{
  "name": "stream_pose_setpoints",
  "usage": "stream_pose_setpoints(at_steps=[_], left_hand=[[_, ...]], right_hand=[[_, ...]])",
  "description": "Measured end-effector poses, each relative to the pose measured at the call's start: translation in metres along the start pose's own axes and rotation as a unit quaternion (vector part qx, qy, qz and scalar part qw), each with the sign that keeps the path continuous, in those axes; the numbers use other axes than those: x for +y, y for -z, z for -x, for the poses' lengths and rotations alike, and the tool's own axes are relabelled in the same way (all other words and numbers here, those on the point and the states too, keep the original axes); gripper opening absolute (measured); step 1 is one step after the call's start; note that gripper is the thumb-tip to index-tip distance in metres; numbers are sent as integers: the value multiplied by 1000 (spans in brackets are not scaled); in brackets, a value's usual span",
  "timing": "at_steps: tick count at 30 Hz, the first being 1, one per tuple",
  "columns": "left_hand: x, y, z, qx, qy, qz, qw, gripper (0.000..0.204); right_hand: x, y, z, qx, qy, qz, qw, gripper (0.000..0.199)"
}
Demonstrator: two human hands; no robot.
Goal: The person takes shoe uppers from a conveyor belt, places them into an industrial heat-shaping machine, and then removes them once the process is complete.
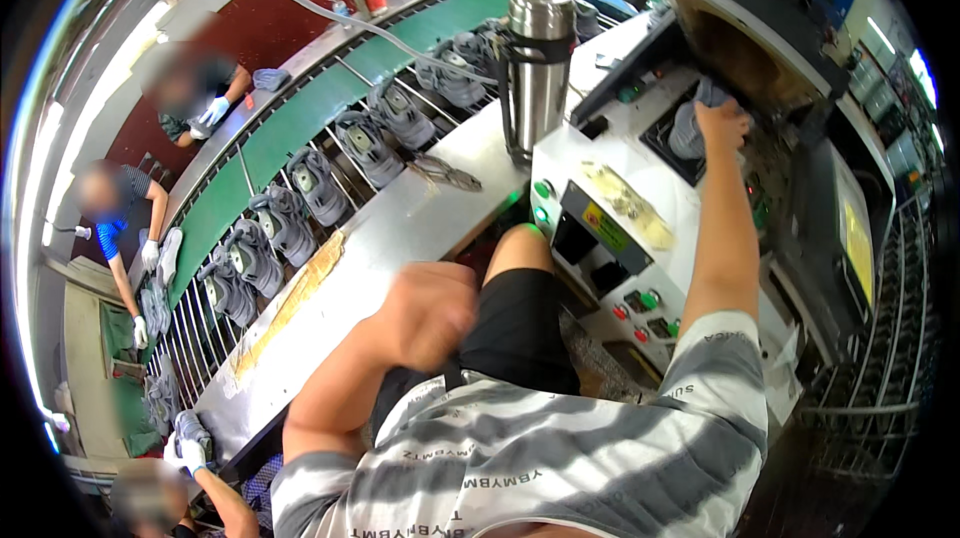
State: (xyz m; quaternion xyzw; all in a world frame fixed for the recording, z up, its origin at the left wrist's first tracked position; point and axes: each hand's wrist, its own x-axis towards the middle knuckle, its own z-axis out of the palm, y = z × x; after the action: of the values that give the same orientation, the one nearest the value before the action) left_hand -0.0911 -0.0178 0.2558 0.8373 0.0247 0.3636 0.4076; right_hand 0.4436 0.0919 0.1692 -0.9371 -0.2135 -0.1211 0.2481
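My right hand [722,126] reaches into the opened machine [640,178] on my right, its fingers closed on a grey shoe [687,135]. The shoe lies over a dark recessed plate in the machine's top; my hand hides part of it. Above it the thick black lid [750,13] is raised. My left hand [430,313] hovers over my lap beside the metal bench, smeared by motion. It looks curled, but its fingers cannot be made out, and nothing shows sticking out of it.
A steel thermos mug [540,68] stands at the bench's far end, near pliers [445,174]. Several grey shoes [315,183] line a rack beside the green conveyor [285,128]. Gloved co-workers handle shoes at left. Buttons [650,300] dot the machine's front; a wire rack [880,338] stands right.
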Motion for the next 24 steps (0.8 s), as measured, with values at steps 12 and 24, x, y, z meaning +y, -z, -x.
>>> stream_pose_setpoints(at_steps=[12, 24], left_hand=[[-89, -81, 516, 347, 735, -206, 545, 39], [-148, -53, 378, 265, 549, -46, 791, 27]], right_hand=[[-19, -17, -16, -73, -106, 12, 992, 99], [48, 16, 151, 275, 10, -340, 899, 100]])
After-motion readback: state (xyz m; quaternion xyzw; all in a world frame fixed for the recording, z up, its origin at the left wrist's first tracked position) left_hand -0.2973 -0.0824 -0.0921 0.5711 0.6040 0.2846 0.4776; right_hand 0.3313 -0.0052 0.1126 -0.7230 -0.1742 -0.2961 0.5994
